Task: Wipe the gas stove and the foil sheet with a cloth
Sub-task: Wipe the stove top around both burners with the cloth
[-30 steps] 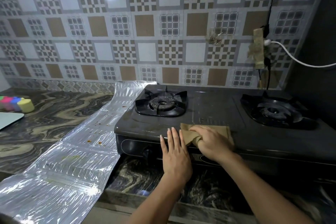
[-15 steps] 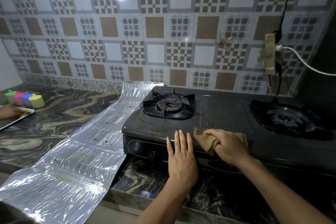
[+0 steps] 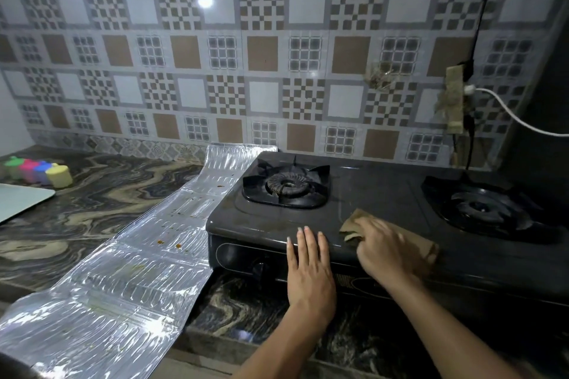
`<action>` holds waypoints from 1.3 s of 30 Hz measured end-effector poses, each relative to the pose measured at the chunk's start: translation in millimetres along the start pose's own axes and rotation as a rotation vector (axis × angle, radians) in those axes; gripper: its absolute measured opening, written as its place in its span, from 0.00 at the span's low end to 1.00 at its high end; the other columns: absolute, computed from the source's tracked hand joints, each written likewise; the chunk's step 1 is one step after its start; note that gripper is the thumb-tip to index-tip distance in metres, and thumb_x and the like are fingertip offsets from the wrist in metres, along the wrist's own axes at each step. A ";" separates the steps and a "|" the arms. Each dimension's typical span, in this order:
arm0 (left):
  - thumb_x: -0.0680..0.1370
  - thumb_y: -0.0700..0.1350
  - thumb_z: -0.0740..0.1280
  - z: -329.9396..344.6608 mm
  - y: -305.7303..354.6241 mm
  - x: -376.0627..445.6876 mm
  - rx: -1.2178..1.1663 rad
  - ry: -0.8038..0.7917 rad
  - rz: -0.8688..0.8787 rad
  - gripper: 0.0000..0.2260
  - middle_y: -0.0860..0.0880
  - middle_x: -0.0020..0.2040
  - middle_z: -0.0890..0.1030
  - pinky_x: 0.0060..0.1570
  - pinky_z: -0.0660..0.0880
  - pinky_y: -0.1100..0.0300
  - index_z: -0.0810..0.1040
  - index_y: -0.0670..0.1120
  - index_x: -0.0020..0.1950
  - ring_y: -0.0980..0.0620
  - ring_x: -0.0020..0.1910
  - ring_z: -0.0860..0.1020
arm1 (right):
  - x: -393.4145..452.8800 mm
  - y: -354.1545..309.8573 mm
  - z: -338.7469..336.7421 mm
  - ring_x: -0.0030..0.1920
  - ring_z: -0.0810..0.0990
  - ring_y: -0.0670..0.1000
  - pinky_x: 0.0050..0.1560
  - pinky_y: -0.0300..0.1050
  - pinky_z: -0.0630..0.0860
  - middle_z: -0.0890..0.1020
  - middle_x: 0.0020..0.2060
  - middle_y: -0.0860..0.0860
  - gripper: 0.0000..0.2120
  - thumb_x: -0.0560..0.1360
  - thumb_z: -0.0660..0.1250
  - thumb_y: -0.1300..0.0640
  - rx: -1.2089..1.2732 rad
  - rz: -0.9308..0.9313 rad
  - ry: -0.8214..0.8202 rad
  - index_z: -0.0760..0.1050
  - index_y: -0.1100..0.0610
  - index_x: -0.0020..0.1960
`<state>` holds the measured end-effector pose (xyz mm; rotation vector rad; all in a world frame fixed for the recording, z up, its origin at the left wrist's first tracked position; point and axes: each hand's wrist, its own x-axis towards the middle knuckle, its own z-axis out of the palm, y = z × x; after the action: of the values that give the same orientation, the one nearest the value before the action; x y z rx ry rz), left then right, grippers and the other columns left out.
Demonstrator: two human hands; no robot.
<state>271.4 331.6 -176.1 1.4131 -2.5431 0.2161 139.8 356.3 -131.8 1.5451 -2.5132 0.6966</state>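
Note:
A black two-burner gas stove (image 3: 369,194) stands on the marbled counter. My right hand (image 3: 385,249) presses a crumpled brown cloth (image 3: 354,224) onto the stove top near the front edge, between the two burners. My left hand (image 3: 309,268) lies flat, fingers together, on the stove's front edge just left of the cloth. A long shiny foil sheet (image 3: 129,271) runs from the wall down past the stove's left side, with small brown stains on it.
Left burner (image 3: 286,184) and right burner (image 3: 483,209) sit on the stove top. Coloured small containers (image 3: 40,171) and a pale board (image 3: 18,200) lie far left on the counter (image 3: 92,194). A white cable (image 3: 517,120) hangs from a wall socket at right.
My right hand with the cloth has slid to the right along the stove's front area. My left hand has stayed on the front edge. The camera view has shifted slightly.

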 end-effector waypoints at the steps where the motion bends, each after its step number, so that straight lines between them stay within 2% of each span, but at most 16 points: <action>1: 0.81 0.46 0.50 -0.7 -0.3 -0.3 0.001 -0.004 0.008 0.31 0.35 0.77 0.37 0.67 0.28 0.43 0.34 0.38 0.76 0.38 0.75 0.35 | -5.2 -4.7 -0.5 0.67 0.72 0.51 0.65 0.46 0.66 0.77 0.63 0.49 0.28 0.65 0.52 0.57 0.042 -0.065 -0.014 0.75 0.51 0.63; 3: 0.81 0.46 0.51 -1.8 -1.6 -1.6 -0.005 -0.013 0.022 0.32 0.35 0.77 0.38 0.66 0.28 0.43 0.35 0.38 0.76 0.38 0.76 0.35 | -8.1 -6.3 -6.5 0.63 0.75 0.53 0.62 0.46 0.69 0.80 0.60 0.50 0.26 0.64 0.53 0.58 0.115 -0.136 -0.084 0.77 0.51 0.59; 6: 0.80 0.48 0.54 -1.9 -2.9 -2.2 -0.013 -0.017 0.024 0.33 0.36 0.77 0.39 0.67 0.28 0.42 0.37 0.39 0.77 0.39 0.76 0.36 | 18.2 5.6 -26.8 0.59 0.77 0.58 0.57 0.48 0.74 0.81 0.58 0.56 0.20 0.70 0.58 0.63 0.105 -0.046 -0.199 0.78 0.50 0.57; 10: 0.81 0.47 0.52 -3.8 -2.2 0.1 -0.005 -0.046 0.021 0.32 0.35 0.77 0.38 0.68 0.30 0.43 0.36 0.39 0.77 0.38 0.76 0.36 | 59.5 12.7 -50.6 0.56 0.77 0.62 0.50 0.49 0.71 0.79 0.56 0.59 0.17 0.76 0.56 0.63 0.150 0.198 0.058 0.74 0.52 0.61; 11: 0.81 0.47 0.52 -4.1 -2.0 0.7 -0.005 -0.053 0.020 0.32 0.35 0.77 0.39 0.68 0.29 0.43 0.36 0.39 0.77 0.38 0.76 0.36 | 60.2 9.3 -45.9 0.58 0.76 0.62 0.52 0.50 0.71 0.79 0.57 0.60 0.18 0.76 0.55 0.63 0.157 0.196 0.061 0.74 0.53 0.62; 14: 0.81 0.48 0.54 -4.0 -3.3 0.4 0.012 -0.069 0.028 0.33 0.36 0.77 0.39 0.67 0.29 0.43 0.36 0.39 0.77 0.38 0.76 0.36 | 42.5 -1.6 -8.2 0.63 0.74 0.58 0.63 0.49 0.69 0.79 0.62 0.55 0.22 0.72 0.55 0.64 0.116 0.072 -0.063 0.76 0.53 0.62; 16: 0.81 0.49 0.54 -2.3 -3.1 1.2 0.019 -0.069 0.029 0.34 0.36 0.77 0.38 0.67 0.29 0.42 0.36 0.39 0.77 0.38 0.76 0.35 | 34.5 3.5 9.5 0.64 0.72 0.56 0.65 0.50 0.68 0.78 0.63 0.52 0.25 0.68 0.54 0.63 0.040 0.012 -0.080 0.75 0.53 0.62; 21: 0.81 0.51 0.54 -2.2 -4.3 0.0 0.043 -0.092 0.038 0.35 0.35 0.77 0.38 0.67 0.29 0.41 0.35 0.39 0.76 0.38 0.76 0.35 | 30.1 17.0 -12.9 0.63 0.72 0.57 0.63 0.46 0.68 0.78 0.62 0.53 0.25 0.68 0.56 0.70 0.041 -0.057 -0.145 0.76 0.55 0.61; 27: 0.81 0.46 0.53 -11.9 -4.5 0.2 0.020 -0.134 0.041 0.31 0.35 0.77 0.42 0.71 0.35 0.39 0.38 0.38 0.77 0.38 0.77 0.40 | -2.2 34.1 -37.0 0.60 0.76 0.55 0.55 0.41 0.68 0.81 0.58 0.51 0.21 0.70 0.57 0.69 0.095 -0.077 -0.149 0.78 0.55 0.57; 29: 0.81 0.48 0.56 -16.2 -5.5 1.5 -0.030 -0.153 0.047 0.33 0.35 0.78 0.44 0.72 0.39 0.39 0.41 0.38 0.77 0.38 0.77 0.41 | -6.2 42.1 -49.9 0.61 0.76 0.55 0.52 0.40 0.68 0.81 0.59 0.51 0.21 0.71 0.56 0.69 0.125 -0.019 -0.183 0.79 0.53 0.57; 31: 0.79 0.53 0.60 -24.7 -7.5 4.8 -0.094 -0.190 0.052 0.36 0.36 0.78 0.46 0.73 0.41 0.39 0.43 0.39 0.78 0.39 0.77 0.43 | 0.8 52.7 -69.9 0.60 0.75 0.55 0.50 0.40 0.68 0.79 0.59 0.52 0.20 0.74 0.55 0.68 0.200 0.110 -0.304 0.79 0.52 0.55; 34: 0.76 0.64 0.61 -40.9 -6.2 11.1 -0.170 -0.240 0.047 0.42 0.37 0.78 0.50 0.74 0.44 0.41 0.48 0.39 0.78 0.40 0.77 0.47 | 16.5 66.1 -109.3 0.50 0.78 0.53 0.44 0.41 0.73 0.81 0.52 0.54 0.09 0.77 0.62 0.60 0.517 0.320 -0.398 0.80 0.55 0.53; 36: 0.76 0.66 0.58 -47.9 -3.2 17.7 -0.231 -0.218 0.026 0.42 0.37 0.78 0.52 0.74 0.44 0.43 0.51 0.39 0.78 0.41 0.77 0.49 | 32.8 77.1 -121.8 0.50 0.78 0.59 0.49 0.48 0.74 0.81 0.49 0.57 0.13 0.77 0.65 0.54 0.665 0.439 -0.300 0.77 0.59 0.58; 39: 0.77 0.66 0.57 -49.8 6.6 29.9 -0.302 -0.174 0.037 0.40 0.38 0.78 0.51 0.75 0.45 0.48 0.52 0.39 0.78 0.43 0.78 0.49 | 62.0 92.7 -118.7 0.55 0.75 0.61 0.55 0.50 0.72 0.78 0.56 0.60 0.17 0.80 0.59 0.53 0.680 0.489 -0.066 0.72 0.59 0.66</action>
<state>256.6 322.4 -120.2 1.3184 -2.5991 -0.2868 12.9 392.2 -36.2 1.0616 -2.9001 1.7335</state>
